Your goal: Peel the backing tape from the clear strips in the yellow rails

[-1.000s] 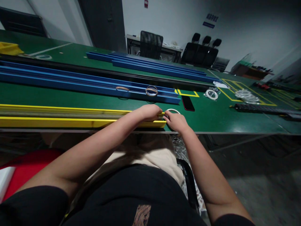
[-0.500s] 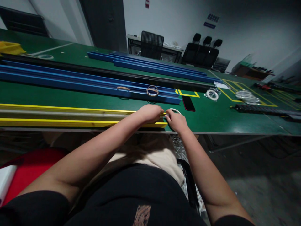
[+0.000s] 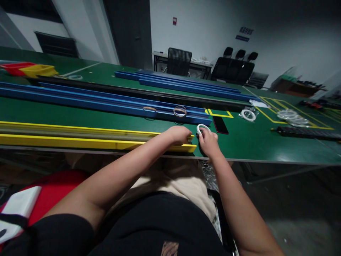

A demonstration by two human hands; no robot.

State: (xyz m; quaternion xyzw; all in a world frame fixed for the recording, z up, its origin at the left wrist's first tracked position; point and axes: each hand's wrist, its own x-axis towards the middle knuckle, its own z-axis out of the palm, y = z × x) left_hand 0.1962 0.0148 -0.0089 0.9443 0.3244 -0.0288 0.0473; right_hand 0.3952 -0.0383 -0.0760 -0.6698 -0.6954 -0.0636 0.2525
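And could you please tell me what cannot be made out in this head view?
Head view: what the left hand may hold; its own back hides the fingertips.
Head view: left end of the yellow channel, cut off by the picture edge.
Head view: near part of the white ring, covered by the right hand.
Head view: lettering on the blue wall sign, too small and blurred.

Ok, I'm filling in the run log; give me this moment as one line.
left hand: at end of yellow channel | right hand: holding white ring | nearby: phone, blue channels
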